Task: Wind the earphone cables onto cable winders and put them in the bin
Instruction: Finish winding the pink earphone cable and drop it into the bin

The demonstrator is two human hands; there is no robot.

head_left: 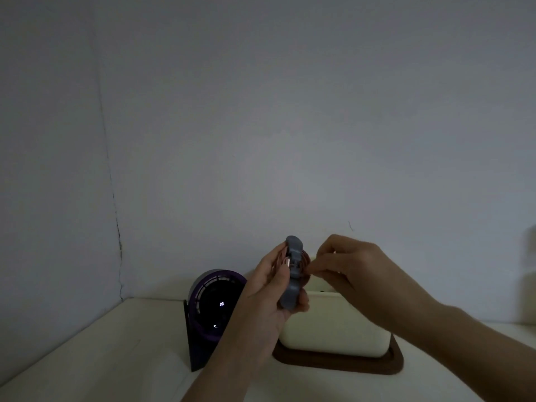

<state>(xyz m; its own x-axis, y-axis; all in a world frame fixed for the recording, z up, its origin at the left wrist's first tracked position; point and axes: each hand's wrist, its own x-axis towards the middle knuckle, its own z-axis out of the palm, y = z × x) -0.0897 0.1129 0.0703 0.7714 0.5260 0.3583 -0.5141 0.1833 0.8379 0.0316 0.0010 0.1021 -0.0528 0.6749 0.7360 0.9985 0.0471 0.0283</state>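
My left hand [268, 288] grips a grey cable winder [293, 274], held upright in front of the wall. A pinkish earphone cable [305, 261] is wrapped around the winder's middle. My right hand [348, 265] pinches the cable at the winder's right side, fingertips touching it. A cream bin [336, 323] stands just behind and below both hands on a dark brown tray [342, 365]. The bin's inside is hidden from here.
A purple and black desk fan [213, 311] with a lit display stands left of the bin on the pale table [101, 358]. A wall rises right behind everything, with a corner at the left. The scene is dim.
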